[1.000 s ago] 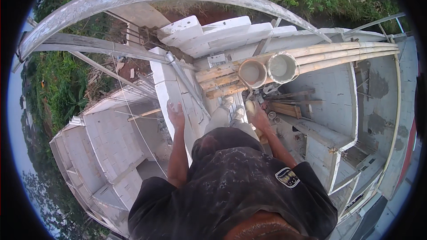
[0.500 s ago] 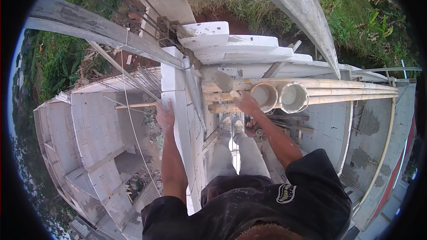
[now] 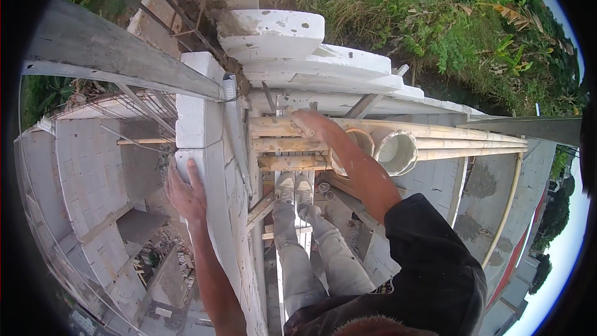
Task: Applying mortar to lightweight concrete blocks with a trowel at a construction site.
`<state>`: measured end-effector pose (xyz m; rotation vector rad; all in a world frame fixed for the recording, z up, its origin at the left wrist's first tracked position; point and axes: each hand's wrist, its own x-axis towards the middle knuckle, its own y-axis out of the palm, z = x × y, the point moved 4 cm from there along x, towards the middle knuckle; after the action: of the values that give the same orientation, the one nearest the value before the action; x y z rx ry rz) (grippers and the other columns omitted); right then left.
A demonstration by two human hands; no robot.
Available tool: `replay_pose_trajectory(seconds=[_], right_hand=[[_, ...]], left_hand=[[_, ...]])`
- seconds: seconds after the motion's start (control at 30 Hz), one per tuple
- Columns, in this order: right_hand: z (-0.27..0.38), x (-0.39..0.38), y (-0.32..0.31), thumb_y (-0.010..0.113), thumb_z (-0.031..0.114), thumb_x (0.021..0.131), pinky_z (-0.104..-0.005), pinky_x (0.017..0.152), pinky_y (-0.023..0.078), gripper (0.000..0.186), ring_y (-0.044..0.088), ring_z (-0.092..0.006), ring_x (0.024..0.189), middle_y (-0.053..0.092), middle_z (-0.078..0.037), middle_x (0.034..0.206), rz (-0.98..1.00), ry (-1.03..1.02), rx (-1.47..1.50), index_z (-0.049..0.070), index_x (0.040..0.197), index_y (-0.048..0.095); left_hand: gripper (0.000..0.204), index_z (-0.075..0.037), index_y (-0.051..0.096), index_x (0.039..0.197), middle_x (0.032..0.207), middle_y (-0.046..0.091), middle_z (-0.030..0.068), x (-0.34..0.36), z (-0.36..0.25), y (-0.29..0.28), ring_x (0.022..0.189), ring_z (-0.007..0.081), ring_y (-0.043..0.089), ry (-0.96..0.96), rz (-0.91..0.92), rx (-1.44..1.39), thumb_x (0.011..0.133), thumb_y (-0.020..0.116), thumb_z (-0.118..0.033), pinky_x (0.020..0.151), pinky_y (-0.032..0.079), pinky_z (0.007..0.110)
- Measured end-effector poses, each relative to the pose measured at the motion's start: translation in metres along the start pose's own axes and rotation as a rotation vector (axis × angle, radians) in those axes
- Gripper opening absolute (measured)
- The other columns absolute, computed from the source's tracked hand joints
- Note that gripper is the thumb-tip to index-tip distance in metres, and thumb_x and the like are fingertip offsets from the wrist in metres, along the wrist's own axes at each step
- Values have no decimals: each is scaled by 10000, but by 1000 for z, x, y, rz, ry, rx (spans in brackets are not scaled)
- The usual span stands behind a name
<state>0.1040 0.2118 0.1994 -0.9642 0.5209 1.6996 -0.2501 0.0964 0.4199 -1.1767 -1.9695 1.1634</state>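
Note:
My left hand (image 3: pixel 186 190) rests with its fingers stretched out on the edge of a white block wall (image 3: pixel 208 205), holding nothing. My right hand (image 3: pixel 316 124) is closed round the handle of a trowel (image 3: pixel 302 128) above the bamboo poles (image 3: pixel 286 145); its blade is hard to make out from this angle. Under my right forearm stands one bucket (image 3: pixel 360 141), partly hidden by the arm. Beside it on the poles is a second bucket (image 3: pixel 398 151) with a pale, mortar-crusted rim and inside.
My feet (image 3: pixel 294 188) stand on a narrow support high above the rubble. A grey beam (image 3: pixel 124 50) slants in from the upper left. White blocks (image 3: pixel 273 28) form a stepped wall ahead, near bare reinforcing bars (image 3: pixel 168 9). Another beam (image 3: pixel 528 127) enters at right.
My left hand has shifted back along the wall, its fingers now flatter. The right hand has moved left and forward with the trowel, away from the buckets. The view has shifted.

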Motion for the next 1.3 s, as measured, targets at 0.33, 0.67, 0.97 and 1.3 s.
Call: replay_pose_trajectory(seconds=[0.33, 0.67, 0.97, 1.3], right_hand=[[119, 5, 38, 572, 315, 954, -298, 518, 506, 304, 547, -182, 607, 598, -107, 842, 193, -24, -5, 17, 896, 577], [171, -17, 59, 613, 345, 932, -277, 395, 361, 348, 466, -139, 488, 534, -62, 638, 172, 38, 96, 42, 774, 545], [232, -66, 60, 633, 214, 890, -270, 456, 461, 218, 532, -137, 581, 580, -56, 751, 224, -3, -150, 37, 791, 556], [316, -129, 56, 605, 185, 884, -256, 529, 541, 186, 598, -139, 645, 606, -71, 774, 338, -61, -368, 25, 964, 557]], left_hand=[[556, 21, 523, 1325, 1247, 617, 219, -9, 14, -7, 1164, 391, 561, 21, -13, 57, 982, 514, -416, 1047, 343, 518], [545, -21, 510, 1339, 1236, 626, 199, -6, 14, -3, 1182, 353, 576, 1, 35, 76, 977, 510, -428, 1109, 288, 564], [579, 4, 500, 1349, 1278, 593, 221, -8, 13, -5, 1184, 358, 561, 1, 21, 154, 987, 468, -447, 1069, 340, 484], [562, -39, 471, 1375, 1308, 588, 178, -6, 14, 1, 1225, 342, 550, 3, 60, 88, 990, 461, -448, 1108, 261, 584]])
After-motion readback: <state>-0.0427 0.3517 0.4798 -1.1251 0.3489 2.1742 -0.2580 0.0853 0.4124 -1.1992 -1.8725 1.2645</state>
